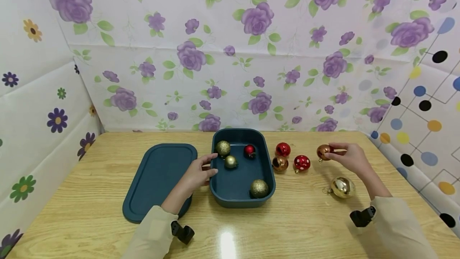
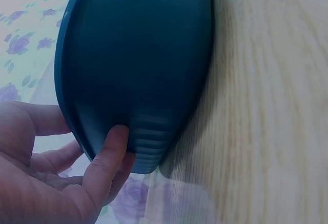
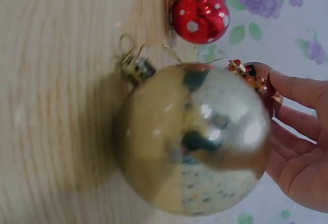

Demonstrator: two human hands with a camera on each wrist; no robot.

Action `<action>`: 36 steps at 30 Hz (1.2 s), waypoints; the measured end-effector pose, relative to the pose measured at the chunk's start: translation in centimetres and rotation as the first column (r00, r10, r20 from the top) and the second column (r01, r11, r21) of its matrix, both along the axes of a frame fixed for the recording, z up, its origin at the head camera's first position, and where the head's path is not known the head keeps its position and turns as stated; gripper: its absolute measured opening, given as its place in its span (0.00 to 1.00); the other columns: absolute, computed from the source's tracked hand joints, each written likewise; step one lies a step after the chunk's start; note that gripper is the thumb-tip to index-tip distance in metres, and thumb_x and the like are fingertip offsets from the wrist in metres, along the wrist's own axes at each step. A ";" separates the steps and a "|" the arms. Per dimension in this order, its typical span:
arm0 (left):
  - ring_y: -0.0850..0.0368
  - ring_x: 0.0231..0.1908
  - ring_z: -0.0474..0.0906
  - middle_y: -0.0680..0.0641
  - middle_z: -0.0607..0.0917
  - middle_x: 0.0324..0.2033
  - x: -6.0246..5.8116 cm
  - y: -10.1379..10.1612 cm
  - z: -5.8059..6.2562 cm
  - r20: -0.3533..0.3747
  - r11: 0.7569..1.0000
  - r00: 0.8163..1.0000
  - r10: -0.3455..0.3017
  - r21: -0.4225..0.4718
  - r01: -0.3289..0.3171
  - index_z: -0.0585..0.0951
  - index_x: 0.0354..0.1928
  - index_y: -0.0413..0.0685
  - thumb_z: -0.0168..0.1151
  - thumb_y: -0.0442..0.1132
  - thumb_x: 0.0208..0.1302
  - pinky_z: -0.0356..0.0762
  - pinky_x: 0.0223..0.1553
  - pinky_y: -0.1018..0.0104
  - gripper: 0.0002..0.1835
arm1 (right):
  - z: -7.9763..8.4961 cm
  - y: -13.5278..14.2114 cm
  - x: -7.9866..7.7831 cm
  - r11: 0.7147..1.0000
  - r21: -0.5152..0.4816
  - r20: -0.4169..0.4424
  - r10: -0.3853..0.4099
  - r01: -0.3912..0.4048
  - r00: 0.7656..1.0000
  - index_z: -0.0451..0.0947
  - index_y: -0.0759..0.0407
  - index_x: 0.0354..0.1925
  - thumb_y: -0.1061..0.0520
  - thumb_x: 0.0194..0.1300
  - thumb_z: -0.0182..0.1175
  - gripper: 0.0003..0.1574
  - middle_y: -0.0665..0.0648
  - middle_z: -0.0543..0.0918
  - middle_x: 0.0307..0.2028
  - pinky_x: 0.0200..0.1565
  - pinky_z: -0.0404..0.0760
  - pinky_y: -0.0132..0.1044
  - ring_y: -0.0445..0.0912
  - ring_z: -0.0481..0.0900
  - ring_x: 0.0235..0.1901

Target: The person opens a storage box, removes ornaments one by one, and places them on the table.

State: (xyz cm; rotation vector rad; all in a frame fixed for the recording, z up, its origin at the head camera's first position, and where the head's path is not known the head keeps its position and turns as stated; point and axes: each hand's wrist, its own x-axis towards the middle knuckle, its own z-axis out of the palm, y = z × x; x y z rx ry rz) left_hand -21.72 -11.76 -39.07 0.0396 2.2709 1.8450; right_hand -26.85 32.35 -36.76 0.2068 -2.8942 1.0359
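Note:
At the left side of a dark blue container (image 1: 240, 203), my left hand (image 1: 195, 175) holds the rim. In the left wrist view its fingertips (image 2: 119, 134) press against the container's outer wall (image 2: 138, 55). My right hand (image 1: 348, 158) pinches a copper Christmas bauble (image 1: 324, 152) between thumb and fingers, over the right part of the table. Nearer the forearm lies a large shiny gold bauble (image 1: 343, 188), which fills much of the right wrist view and partly covers the copper one there. Inside the container are a small red bauble (image 1: 249, 150) and several gold ones, some glittery (image 1: 259, 188).
Between container and right hand lie a red bauble (image 1: 283, 149), another copper bauble (image 1: 280, 164) and a red bauble with white dots (image 1: 302, 163). A flat blue lid (image 1: 158, 179) rests on the wooden table (image 1: 280, 231) at left, partly under the left forearm. Patterned cloth walls surround the table.

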 end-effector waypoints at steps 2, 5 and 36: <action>0.44 0.53 0.71 0.36 0.66 0.60 0.0 0.0 -0.1 -0.002 1.000 1.000 -0.002 0.000 0.002 0.64 0.65 0.47 0.52 0.29 0.64 0.78 0.39 0.57 0.27 | -0.3 0.3 -0.1 1.000 0.001 0.014 -0.001 0.001 1.000 0.67 0.72 0.58 0.47 0.61 0.60 0.37 0.75 0.72 0.52 0.38 0.80 0.44 0.64 0.75 0.47; 0.44 0.53 0.70 0.36 0.65 0.60 0.1 -0.1 -0.2 -0.010 1.000 1.000 -0.005 0.002 0.005 0.64 0.65 0.47 0.53 0.29 0.64 0.77 0.39 0.56 0.27 | -0.8 0.7 -0.3 1.000 0.008 0.032 0.001 -0.001 0.999 0.67 0.73 0.58 0.48 0.61 0.60 0.37 0.75 0.71 0.52 0.39 0.79 0.46 0.65 0.75 0.47; 0.43 0.53 0.70 0.35 0.64 0.61 0.1 -0.1 -0.1 -0.018 1.000 1.000 -0.009 0.010 0.009 0.64 0.65 0.46 0.52 0.29 0.64 0.77 0.40 0.56 0.27 | -2.5 1.2 -0.7 0.999 0.050 0.075 -0.003 -0.001 0.997 0.68 0.75 0.56 0.52 0.61 0.59 0.33 0.76 0.72 0.50 0.38 0.80 0.45 0.64 0.76 0.45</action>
